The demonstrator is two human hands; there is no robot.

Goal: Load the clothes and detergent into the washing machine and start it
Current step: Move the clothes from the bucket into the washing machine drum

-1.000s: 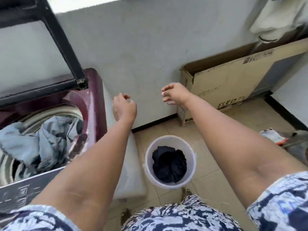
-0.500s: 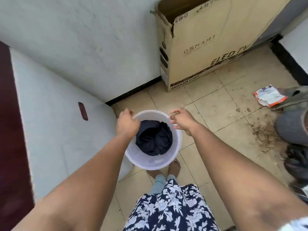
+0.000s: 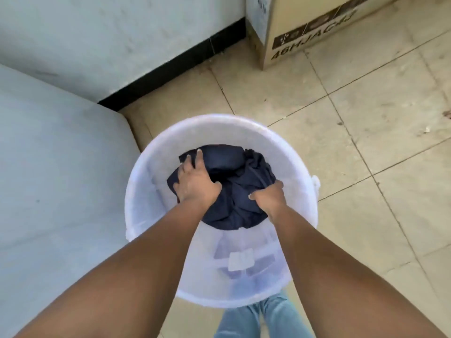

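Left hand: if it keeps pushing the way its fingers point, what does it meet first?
The left hand already lies on the dark garment; beyond that, probably the bucket far wall, though depth is unclear.

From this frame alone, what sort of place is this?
Probably a home laundry or utility corner: both hands grip dark clothes in a translucent bucket on a stained tile floor, with a cardboard box against the wall.

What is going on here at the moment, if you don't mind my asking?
A person is bent over a white bucket on the tiled floor, both hands inside it. The left hand and the right hand each grip the dark garment bunched at the bottom. It has not yet been lifted out.
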